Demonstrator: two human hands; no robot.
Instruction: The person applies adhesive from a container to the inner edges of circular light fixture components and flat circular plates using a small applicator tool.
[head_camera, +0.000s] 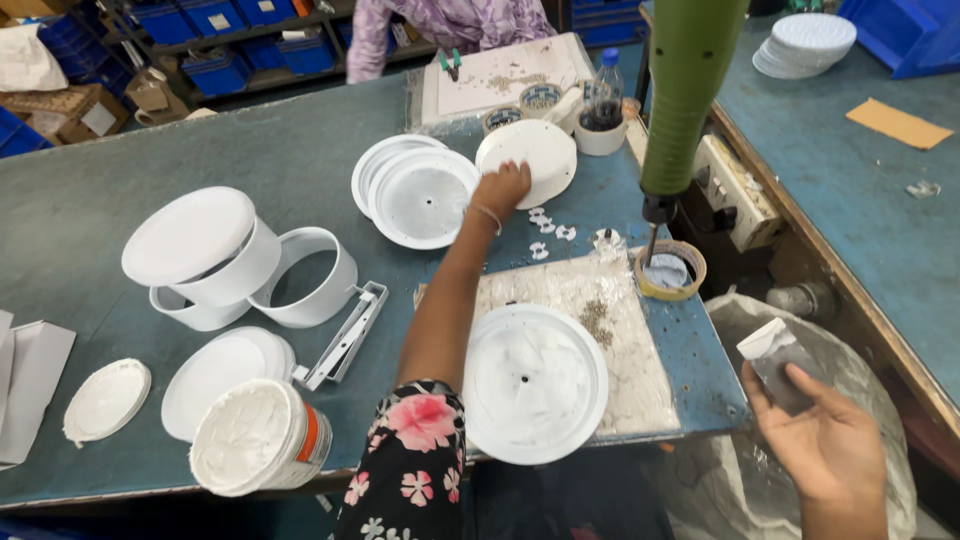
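Note:
My left hand (500, 188) reaches far across the table and rests on the edge of a white round plate (535, 155) lying beside a stack of white discs (420, 195). My right hand (825, 440) hangs off the table's right side, palm up, with a small clear plastic bag (772, 350) at its fingertips. A white round plate (535, 385) with a centre hole lies near me on a worn board (640, 370). A green powered screwdriver (685, 100) hangs tip-down above a tape roll (671, 270).
White cylindrical housings (205, 260) and a ring (305, 275) stand at left, with a metal bracket (345, 335), white lids (225, 375) and a paste tub (260, 440). Small white clips (548, 228) lie mid-table. Another person (440, 25) stands at the far side. A large plastic sack (860, 400) sits below right.

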